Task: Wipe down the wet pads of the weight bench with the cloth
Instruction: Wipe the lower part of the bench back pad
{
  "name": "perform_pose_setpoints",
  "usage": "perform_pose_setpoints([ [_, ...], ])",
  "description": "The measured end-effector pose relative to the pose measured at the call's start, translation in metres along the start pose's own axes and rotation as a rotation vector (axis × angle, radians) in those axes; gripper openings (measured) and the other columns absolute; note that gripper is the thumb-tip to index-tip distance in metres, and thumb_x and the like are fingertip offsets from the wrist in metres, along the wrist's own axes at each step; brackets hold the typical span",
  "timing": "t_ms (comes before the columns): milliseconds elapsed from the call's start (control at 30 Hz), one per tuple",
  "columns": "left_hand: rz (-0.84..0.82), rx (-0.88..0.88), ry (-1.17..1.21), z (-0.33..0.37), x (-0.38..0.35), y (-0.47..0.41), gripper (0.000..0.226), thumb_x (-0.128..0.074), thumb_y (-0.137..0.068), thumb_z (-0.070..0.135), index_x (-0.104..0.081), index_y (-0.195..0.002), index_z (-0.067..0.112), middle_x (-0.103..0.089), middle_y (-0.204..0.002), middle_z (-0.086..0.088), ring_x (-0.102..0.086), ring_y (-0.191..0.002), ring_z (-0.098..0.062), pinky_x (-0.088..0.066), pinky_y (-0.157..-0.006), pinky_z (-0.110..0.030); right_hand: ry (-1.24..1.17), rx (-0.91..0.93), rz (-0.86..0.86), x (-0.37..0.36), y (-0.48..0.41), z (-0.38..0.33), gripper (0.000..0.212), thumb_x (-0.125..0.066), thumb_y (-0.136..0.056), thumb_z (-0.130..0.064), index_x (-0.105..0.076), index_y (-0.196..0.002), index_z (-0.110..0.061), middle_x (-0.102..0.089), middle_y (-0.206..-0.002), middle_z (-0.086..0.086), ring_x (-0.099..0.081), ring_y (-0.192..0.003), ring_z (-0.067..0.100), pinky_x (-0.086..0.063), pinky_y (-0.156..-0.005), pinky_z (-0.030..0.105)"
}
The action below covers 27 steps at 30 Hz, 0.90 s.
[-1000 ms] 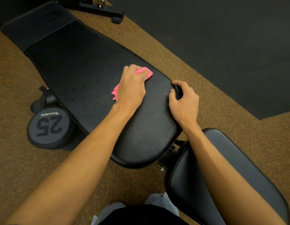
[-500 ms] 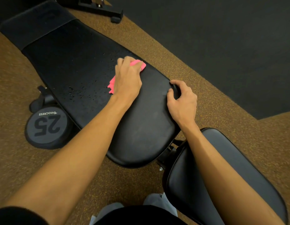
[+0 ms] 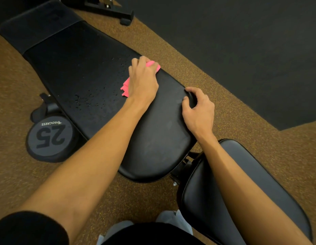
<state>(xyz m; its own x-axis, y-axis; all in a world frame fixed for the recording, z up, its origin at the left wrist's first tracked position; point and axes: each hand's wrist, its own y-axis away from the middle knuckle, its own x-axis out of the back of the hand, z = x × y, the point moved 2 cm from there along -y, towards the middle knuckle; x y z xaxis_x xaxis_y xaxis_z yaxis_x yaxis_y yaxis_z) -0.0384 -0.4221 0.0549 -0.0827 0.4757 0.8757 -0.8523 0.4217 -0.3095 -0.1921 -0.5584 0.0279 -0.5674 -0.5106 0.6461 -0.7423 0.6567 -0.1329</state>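
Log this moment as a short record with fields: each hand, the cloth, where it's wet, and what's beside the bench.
left hand: left hand presses the pink cloth onto the back pad, fingers curled over it
right hand: right hand grips the back pad's right edge
wet area: droplets left of the cloth
near end of back pad: dull, no droplets visible
seat pad: seat pad has no cloth on it
floor: dumbbell marked 25, left of the bench

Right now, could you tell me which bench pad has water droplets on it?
The long back pad, where the pink cloth is; the shorter seat pad beside it looks dry.
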Motion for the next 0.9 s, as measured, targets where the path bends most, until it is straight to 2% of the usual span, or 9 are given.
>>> perform_pose_setpoints([
  [67,-0.008,-0.044,0.004,0.007,-0.001,0.007,0.031,-0.058,-0.095,-0.005,-0.076,-0.109,0.016,-0.059,-0.116,-0.008,-0.05,-0.105,-0.031,-0.033,-0.084,-0.034,-0.008,-0.002,-0.005,0.0,0.0,0.0,0.032,-0.061,-0.1,-0.032,-0.069,-0.131,-0.035,-0.071,-0.128,-0.011,-0.06,-0.121,0.005,-0.038,-0.105,0.017],
  [167,0.011,-0.111,0.041,-0.001,0.009,0.038,0.029,-0.061,-0.098,0.001,-0.077,-0.112,0.021,-0.06,-0.112,-0.003,-0.05,-0.101,-0.027,-0.041,-0.085,-0.04,-0.009,0.002,-0.001,0.002,0.0,-0.001,0.031,-0.061,-0.1,-0.032,-0.068,-0.131,-0.036,-0.071,-0.127,-0.012,-0.058,-0.119,0.003,-0.043,-0.106,0.025],
  [300,0.035,-0.023,0.036,-0.028,0.021,0.043,0.031,-0.058,-0.103,0.005,-0.078,-0.12,0.021,-0.064,-0.118,-0.005,-0.052,-0.106,-0.03,-0.042,-0.089,-0.044,-0.006,0.0,0.005,0.002,-0.001,0.0,0.031,-0.061,-0.101,-0.032,-0.069,-0.13,-0.036,-0.071,-0.126,-0.012,-0.056,-0.117,0.001,-0.042,-0.105,0.026],
  [400,0.027,0.026,0.004,-0.02,0.01,0.024,0.029,-0.057,-0.098,-0.001,-0.078,-0.113,0.015,-0.063,-0.116,-0.008,-0.052,-0.104,-0.033,-0.039,-0.086,-0.04,-0.005,-0.007,0.004,0.002,0.001,-0.003,0.03,-0.062,-0.101,-0.032,-0.069,-0.13,-0.036,-0.071,-0.125,-0.011,-0.059,-0.116,0.005,-0.043,-0.103,0.026],
  [500,0.005,0.013,-0.003,-0.002,0.005,0.034,0.027,-0.058,-0.095,-0.004,-0.077,-0.107,0.012,-0.061,-0.113,-0.009,-0.05,-0.1,-0.032,-0.035,-0.082,-0.037,0.004,-0.001,0.007,0.002,0.001,-0.003,0.03,-0.062,-0.101,-0.032,-0.069,-0.13,-0.036,-0.071,-0.126,-0.012,-0.06,-0.118,0.006,-0.043,-0.105,0.026],
  [633,0.027,-0.048,0.061,-0.012,0.021,0.069,0.033,-0.062,-0.1,0.002,-0.077,-0.121,0.022,-0.065,-0.116,-0.005,-0.052,-0.1,-0.03,-0.043,-0.083,-0.044,-0.006,-0.011,-0.001,0.002,-0.001,0.0,0.031,-0.061,-0.101,-0.034,-0.068,-0.13,-0.037,-0.071,-0.128,-0.01,-0.061,-0.118,0.006,-0.043,-0.105,0.024],
  [767,0.025,0.109,0.01,-0.019,0.021,0.053,0.031,-0.061,-0.099,0.002,-0.076,-0.121,0.018,-0.064,-0.118,-0.009,-0.053,-0.101,-0.034,-0.048,-0.084,-0.051,-0.013,-0.008,0.001,0.004,-0.001,-0.002,0.03,-0.062,-0.101,-0.033,-0.069,-0.129,-0.037,-0.071,-0.124,-0.01,-0.063,-0.116,0.009,-0.047,-0.106,0.029],
  [900,-0.027,0.151,0.101,0.01,0.023,0.067,0.027,-0.06,-0.104,0.013,-0.071,-0.128,0.016,-0.059,-0.132,-0.008,-0.049,-0.112,-0.033,-0.043,-0.094,-0.043,-0.005,-0.008,0.002,0.002,0.001,-0.004,0.03,-0.061,-0.1,-0.034,-0.069,-0.129,-0.036,-0.072,-0.124,-0.008,-0.062,-0.117,0.009,-0.048,-0.107,0.033],
])
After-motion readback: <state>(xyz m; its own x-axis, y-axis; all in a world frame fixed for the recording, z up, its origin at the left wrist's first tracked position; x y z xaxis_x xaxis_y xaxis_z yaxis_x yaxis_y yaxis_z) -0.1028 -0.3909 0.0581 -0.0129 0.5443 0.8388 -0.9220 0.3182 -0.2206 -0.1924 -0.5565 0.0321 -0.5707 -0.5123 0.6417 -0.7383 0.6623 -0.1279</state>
